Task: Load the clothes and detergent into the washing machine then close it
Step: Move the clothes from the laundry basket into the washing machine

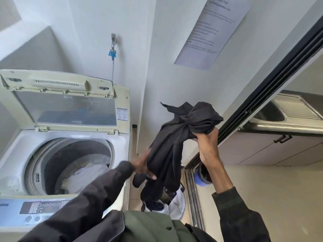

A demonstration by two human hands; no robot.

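The head view shows a cream-white top-loading washing machine [120,147] on the person's left, its clear-windowed lid [70,105] standing upright against the wall. The grey steel drum [52,154] is uncovered, and a heap of pale white clothes [82,175] lies at its bottom. A grey-blue control panel [40,206] runs along the machine's near edge. Just to the right of the machine, a long black cloth garment [174,137] hangs in the air, outside the drum and above the level of its rim. The right hand [208,142] is raised well to the right of the machine, its fingers clamped tightly on the bunched top of the garment. The left hand [142,165], beside the machine's right edge, holds the hanging lower part, thumb on the near side and fingers going behind the cloth, though blur hides how firmly. Below the garment, on the floor to the right of the machine, sits a mixed pile of white and dark laundry [176,201]. On the wall behind the machine are a metal tap with a blue hose fitting [112,48] and, further right, a printed white paper notice [209,32]. Far to the right of the machine is a stainless steel sink [272,114].
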